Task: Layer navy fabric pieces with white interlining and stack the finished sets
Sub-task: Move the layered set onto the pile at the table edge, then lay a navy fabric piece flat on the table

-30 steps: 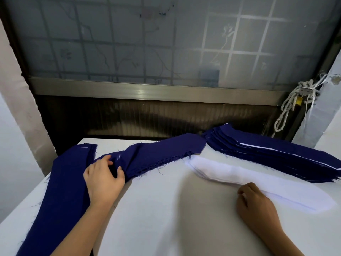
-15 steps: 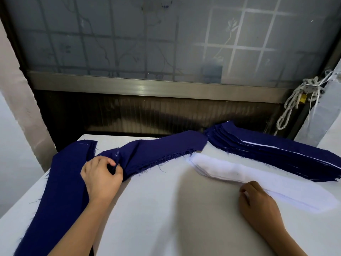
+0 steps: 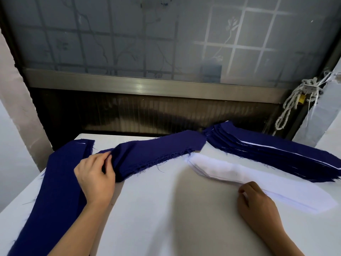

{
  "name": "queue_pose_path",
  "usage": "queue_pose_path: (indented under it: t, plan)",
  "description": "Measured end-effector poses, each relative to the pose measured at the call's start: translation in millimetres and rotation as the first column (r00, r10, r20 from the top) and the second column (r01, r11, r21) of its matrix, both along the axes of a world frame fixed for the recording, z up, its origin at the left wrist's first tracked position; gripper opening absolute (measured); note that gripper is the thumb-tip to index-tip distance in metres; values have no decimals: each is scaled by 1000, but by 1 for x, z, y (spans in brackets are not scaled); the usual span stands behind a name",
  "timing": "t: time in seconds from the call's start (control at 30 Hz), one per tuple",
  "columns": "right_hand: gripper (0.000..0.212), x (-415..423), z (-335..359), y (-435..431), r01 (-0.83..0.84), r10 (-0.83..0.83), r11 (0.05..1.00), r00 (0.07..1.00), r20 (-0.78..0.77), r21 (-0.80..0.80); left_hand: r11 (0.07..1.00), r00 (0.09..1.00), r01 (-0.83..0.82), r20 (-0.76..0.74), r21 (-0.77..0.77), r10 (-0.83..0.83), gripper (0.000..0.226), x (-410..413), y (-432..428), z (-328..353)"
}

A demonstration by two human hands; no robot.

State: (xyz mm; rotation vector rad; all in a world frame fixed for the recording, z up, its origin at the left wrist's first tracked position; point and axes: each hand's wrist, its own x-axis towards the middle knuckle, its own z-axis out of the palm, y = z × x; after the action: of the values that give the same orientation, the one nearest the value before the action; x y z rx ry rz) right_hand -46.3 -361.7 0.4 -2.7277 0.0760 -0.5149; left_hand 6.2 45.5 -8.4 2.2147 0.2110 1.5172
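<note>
A pile of long navy fabric pieces [image 3: 155,150] runs across the table's middle. My left hand [image 3: 95,174] grips the top piece at its left end, fingers curled into the cloth. A pile of white interlining strips [image 3: 227,169] lies to the right. My right hand [image 3: 256,200] pinches the near edge of the top white strip. A stack of finished navy sets [image 3: 276,152] with white edges showing sits at the back right. More navy fabric [image 3: 59,183] hangs down the table's left side.
The white table [image 3: 166,218] ends at a dark wall below a frosted window [image 3: 166,37]. A knotted white rope [image 3: 293,102] hangs at the right, beside the finished stack.
My left hand's fingers have curled and gathered the end of the navy piece. My right hand has stayed at the white strip's edge, fingers tightening on it.
</note>
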Motion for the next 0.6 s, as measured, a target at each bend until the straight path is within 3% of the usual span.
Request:
queue_pose_path:
  t: [0.17, 0.27, 0.43, 0.6]
  plan:
    - [7, 2, -1, -2, -2, 2, 1000, 1000, 0, -3, 916, 960, 242, 60, 319, -274, 15, -4, -31, 2]
    - [6, 3, -2, -1, 3, -3, 1000, 1000, 5, -8, 796, 906, 392, -46, 460, -420, 32, -12, -53, -1]
    - [7, 2, -3, 0, 11, -10, 999, 999, 36, -31, 674, 856, 493, -166, 551, -490, 44, -21, -75, -1]
    - [31, -1, 1, 9, -97, 127, 979, 979, 159, -180, 516, 798, 530, -191, 673, -571, 18, -33, -94, -2]
